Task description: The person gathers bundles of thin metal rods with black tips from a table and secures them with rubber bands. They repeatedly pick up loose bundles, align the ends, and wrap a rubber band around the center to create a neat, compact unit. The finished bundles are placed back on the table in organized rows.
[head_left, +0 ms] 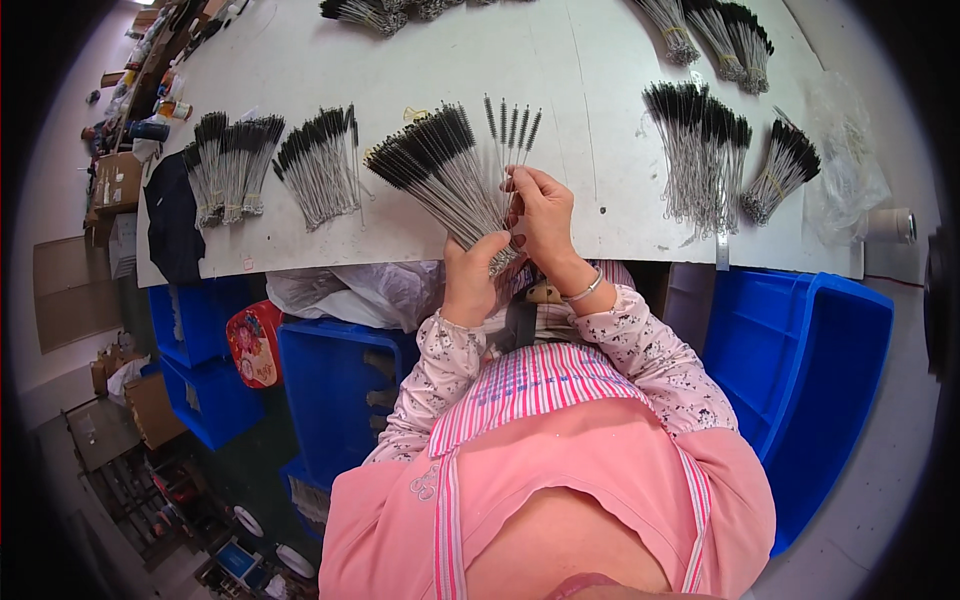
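My left hand [470,278] is closed around the lower wire ends of a thick bundle of small wire brushes [440,170] with black bristle tips. The bundle fans up and to the left over the table's near edge. Close beside it, my right hand [545,212] pinches the thin stems of several loose brushes [513,128]. Their black tips stand apart from the bundle, spread out to its right. Part of the right fingers is hidden behind the stems and the hand itself.
On the white table [400,65] lie brush bundles at left [235,165], a loose pile [320,165] nearer me, and more brushes [700,155] at right. Clear plastic wrap [845,160] lies at the right edge. Blue bins [800,390] flank me below the table.
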Action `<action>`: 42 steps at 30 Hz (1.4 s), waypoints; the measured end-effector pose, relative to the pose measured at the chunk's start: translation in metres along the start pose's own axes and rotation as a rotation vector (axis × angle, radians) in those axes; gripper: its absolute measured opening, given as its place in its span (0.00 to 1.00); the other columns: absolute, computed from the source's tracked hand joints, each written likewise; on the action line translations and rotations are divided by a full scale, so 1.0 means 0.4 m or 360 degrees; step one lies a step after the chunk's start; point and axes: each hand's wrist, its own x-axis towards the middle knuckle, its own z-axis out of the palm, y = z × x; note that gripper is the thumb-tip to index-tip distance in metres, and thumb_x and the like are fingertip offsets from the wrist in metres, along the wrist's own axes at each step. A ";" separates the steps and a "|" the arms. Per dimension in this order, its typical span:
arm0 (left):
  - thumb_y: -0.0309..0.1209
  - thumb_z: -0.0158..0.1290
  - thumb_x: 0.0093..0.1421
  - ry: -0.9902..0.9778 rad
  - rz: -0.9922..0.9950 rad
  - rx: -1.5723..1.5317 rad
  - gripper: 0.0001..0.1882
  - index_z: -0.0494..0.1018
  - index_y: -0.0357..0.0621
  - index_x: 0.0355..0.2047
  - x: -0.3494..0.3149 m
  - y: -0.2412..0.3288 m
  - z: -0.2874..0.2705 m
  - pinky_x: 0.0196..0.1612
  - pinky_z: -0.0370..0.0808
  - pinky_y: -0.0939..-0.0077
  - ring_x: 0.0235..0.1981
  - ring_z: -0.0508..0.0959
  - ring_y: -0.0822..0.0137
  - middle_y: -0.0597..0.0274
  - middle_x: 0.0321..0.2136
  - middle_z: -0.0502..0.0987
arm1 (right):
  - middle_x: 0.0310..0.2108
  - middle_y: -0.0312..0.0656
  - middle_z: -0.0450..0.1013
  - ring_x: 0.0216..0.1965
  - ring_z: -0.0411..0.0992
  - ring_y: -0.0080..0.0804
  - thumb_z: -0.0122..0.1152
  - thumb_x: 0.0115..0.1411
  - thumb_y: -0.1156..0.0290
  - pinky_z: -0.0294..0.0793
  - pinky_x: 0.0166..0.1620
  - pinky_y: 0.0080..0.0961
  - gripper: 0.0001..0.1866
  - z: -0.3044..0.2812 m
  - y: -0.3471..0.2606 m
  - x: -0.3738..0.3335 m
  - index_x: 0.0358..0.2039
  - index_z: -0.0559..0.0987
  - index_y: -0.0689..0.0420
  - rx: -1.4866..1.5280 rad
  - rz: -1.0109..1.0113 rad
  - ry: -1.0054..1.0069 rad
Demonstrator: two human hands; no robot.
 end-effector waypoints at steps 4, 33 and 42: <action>0.20 0.51 0.52 0.0065 -0.0088 0.0008 0.19 0.68 0.39 0.46 -0.011 0.025 0.013 0.37 0.79 0.60 0.35 0.78 0.61 0.57 0.37 0.76 | 0.23 0.35 0.72 0.16 0.63 0.14 0.58 0.60 0.67 0.63 0.18 0.14 0.12 0.006 -0.001 0.014 0.36 0.79 0.63 -0.0031 0.0098 -0.0032; 0.21 0.53 0.53 -0.0090 -0.0096 -0.0059 0.31 0.58 0.40 0.58 0.002 0.053 -0.046 0.36 0.80 0.59 0.37 0.79 0.58 0.52 0.43 0.73 | 0.26 0.39 0.73 0.28 0.76 0.29 0.63 0.58 0.67 0.76 0.23 0.20 0.11 0.018 -0.010 0.041 0.34 0.74 0.60 0.0379 0.0587 -0.0455; 0.21 0.53 0.53 -0.0076 -0.0112 -0.0030 0.30 0.59 0.39 0.57 -0.005 0.051 -0.045 0.35 0.79 0.60 0.37 0.80 0.56 0.51 0.46 0.73 | 0.26 0.39 0.73 0.27 0.76 0.30 0.63 0.56 0.70 0.76 0.22 0.22 0.11 0.015 -0.018 0.043 0.36 0.74 0.61 0.0306 0.0716 -0.0416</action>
